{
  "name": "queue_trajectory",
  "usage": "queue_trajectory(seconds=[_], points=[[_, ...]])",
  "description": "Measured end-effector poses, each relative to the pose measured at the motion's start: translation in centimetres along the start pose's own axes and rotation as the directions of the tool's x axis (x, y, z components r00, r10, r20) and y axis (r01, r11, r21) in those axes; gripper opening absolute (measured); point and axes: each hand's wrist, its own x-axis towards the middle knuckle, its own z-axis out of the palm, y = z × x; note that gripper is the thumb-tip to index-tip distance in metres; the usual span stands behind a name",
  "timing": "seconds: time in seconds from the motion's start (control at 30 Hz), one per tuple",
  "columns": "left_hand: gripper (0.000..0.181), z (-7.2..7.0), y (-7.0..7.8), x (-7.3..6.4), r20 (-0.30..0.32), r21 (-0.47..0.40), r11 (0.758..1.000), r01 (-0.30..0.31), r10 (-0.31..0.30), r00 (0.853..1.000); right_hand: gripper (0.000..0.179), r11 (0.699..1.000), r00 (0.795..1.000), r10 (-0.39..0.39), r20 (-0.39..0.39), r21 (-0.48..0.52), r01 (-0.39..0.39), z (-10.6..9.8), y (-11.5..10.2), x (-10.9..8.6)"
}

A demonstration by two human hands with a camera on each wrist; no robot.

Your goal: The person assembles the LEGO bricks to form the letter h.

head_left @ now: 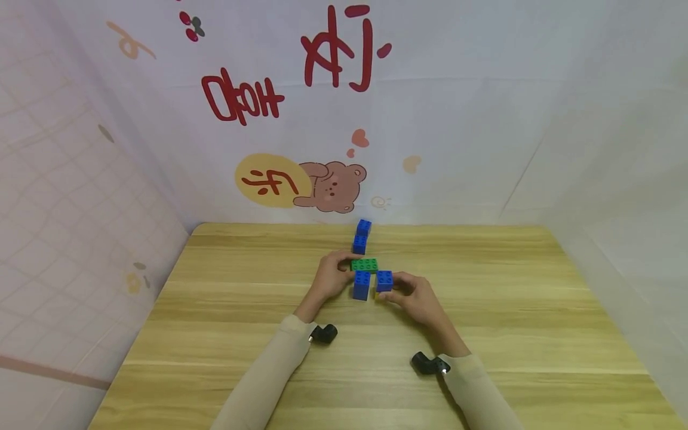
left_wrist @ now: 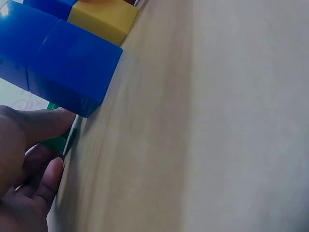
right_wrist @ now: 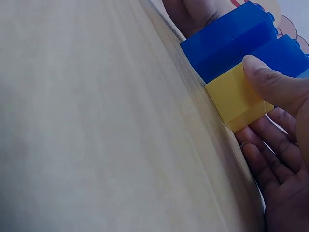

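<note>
A green brick (head_left: 364, 265) with two rows of studs lies in the middle of the table. At its left end my left hand (head_left: 332, 276) grips it between thumb and fingers; in the left wrist view the green brick (left_wrist: 57, 143) is mostly hidden behind the fingers. Just in front stands a stack of two blue bricks (head_left: 362, 286). To the right of that stack, my right hand (head_left: 418, 298) pinches a yellow brick (right_wrist: 236, 96), its thumb against the side. A blue brick (head_left: 384, 279) sits on top of the yellow one.
Behind the green brick are more blue bricks (head_left: 359, 244), with another blue one (head_left: 364, 227) close to the back edge. A printed white cloth (head_left: 457, 131) hangs behind the wooden table (head_left: 258, 251). Black camera mounts (head_left: 427, 363) are on both wrists.
</note>
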Motion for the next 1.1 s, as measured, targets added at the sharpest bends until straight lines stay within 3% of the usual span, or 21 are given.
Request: queue_trajectory(seconds=[0.3,0.6,1.1], points=[[0.037,-0.2,0.1,-1.1,-0.027,-0.069,0.997,0.035,-0.037,0.999,0.037,0.999,1.0,0.006,-0.011,-0.031,-0.006,0.0,0.2,-0.7],[0.036,-1.8,0.7,-2.0,-0.065,-0.126,0.99,0.069,-0.078,0.995,0.034,1.0,1.0,-0.003,-0.011,-0.011,0.003,0.1,0.1,-0.3],[0.036,-3.4,2.0,-2.9,-0.095,-0.2,0.977,0.066,-0.087,0.992,0.035,1.0,1.0,-0.004,-0.012,-0.022,0.003,0.1,0.1,0.0]])
